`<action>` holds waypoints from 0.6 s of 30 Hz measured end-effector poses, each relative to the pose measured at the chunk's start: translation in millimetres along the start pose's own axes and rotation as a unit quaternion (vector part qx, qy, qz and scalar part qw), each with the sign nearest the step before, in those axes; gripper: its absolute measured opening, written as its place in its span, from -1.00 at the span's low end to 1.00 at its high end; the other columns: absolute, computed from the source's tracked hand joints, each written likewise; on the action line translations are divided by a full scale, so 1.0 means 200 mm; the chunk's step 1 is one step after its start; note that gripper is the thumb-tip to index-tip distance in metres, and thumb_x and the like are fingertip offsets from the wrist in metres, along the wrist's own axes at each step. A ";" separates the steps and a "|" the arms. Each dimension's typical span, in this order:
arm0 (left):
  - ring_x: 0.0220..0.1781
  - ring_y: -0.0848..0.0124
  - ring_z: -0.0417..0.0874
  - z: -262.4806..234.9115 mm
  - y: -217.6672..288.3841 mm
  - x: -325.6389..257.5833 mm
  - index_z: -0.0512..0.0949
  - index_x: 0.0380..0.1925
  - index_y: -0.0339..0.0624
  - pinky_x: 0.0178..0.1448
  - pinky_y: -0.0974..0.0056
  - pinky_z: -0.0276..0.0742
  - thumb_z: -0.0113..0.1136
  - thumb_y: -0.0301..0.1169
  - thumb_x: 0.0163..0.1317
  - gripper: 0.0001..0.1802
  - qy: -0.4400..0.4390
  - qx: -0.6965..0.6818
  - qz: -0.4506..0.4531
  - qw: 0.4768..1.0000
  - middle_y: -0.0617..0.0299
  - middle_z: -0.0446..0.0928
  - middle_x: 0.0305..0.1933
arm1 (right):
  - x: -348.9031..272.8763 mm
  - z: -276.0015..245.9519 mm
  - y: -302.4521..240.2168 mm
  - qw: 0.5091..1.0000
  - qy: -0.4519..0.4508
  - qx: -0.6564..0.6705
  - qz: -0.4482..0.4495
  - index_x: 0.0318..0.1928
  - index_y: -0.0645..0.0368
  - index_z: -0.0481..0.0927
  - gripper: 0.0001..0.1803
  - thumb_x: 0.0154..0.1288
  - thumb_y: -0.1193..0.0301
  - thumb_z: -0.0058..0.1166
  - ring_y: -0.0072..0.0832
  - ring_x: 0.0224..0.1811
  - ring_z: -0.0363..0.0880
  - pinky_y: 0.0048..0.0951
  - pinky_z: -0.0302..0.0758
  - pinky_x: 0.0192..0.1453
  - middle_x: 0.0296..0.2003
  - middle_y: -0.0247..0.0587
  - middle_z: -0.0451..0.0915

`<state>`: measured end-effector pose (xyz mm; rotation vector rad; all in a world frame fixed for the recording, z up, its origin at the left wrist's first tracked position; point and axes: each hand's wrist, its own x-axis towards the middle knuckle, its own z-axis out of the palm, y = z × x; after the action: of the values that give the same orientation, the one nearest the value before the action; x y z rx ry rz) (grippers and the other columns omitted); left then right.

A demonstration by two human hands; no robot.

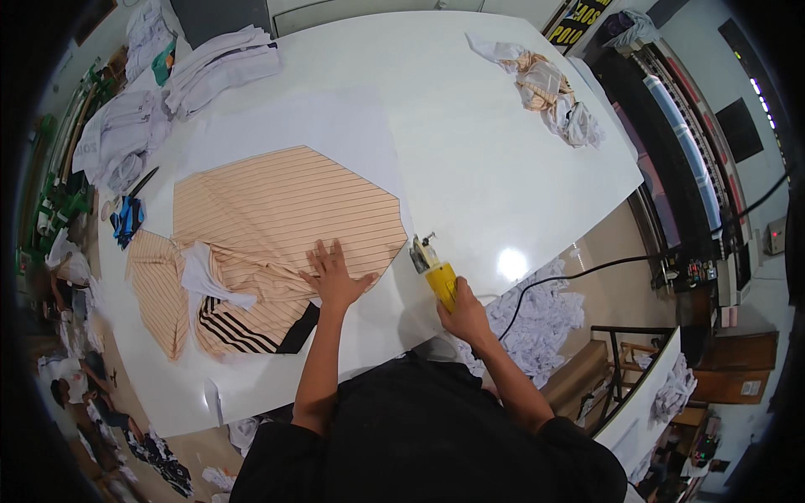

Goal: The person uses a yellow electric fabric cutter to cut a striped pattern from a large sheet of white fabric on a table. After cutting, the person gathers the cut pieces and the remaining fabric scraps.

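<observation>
A peach fabric piece with thin dark stripes [285, 197] lies spread on the white table [470, 109], over a sheet of white cloth [352, 126]. My left hand [334, 277] rests flat on its lower right part, fingers spread. In my right hand [465, 312] is a yellow electric fabric cutter [441, 283], its metal head [422, 253] beside the fabric's right corner. Whether the blade touches cloth I cannot tell. Left of my left hand the fabric is bunched, with a white strip [214, 272] and a black-striped part [243, 325]. A smaller striped piece [158, 281] lies farther left.
Folded white cloth [222, 67] is stacked at the far left, near a blue and black cloth [127, 220]. Crumpled scraps [549, 92] lie at the far right. The cutter's black cord [587, 272] trails right, above a heap of white scraps [545, 323] on the floor.
</observation>
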<state>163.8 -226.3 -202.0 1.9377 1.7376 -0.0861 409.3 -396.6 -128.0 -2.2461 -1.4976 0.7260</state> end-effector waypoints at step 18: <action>0.74 -0.22 -0.52 -0.02 -0.04 -0.04 -0.16 0.69 0.09 0.53 -0.65 -0.48 0.34 0.50 -0.05 0.45 0.011 0.023 0.005 1.000 -0.11 -0.40 0.75 | 0.20 0.06 -0.15 1.000 0.003 -0.020 0.001 0.11 0.33 0.24 -0.43 0.36 0.21 0.19 0.34 -0.14 0.66 0.20 0.60 -0.05 -0.13 0.44 0.60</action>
<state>153.0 -231.7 -197.9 1.9875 1.7545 -0.1034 393.0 -349.2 -129.6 -2.2770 -1.5203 0.6957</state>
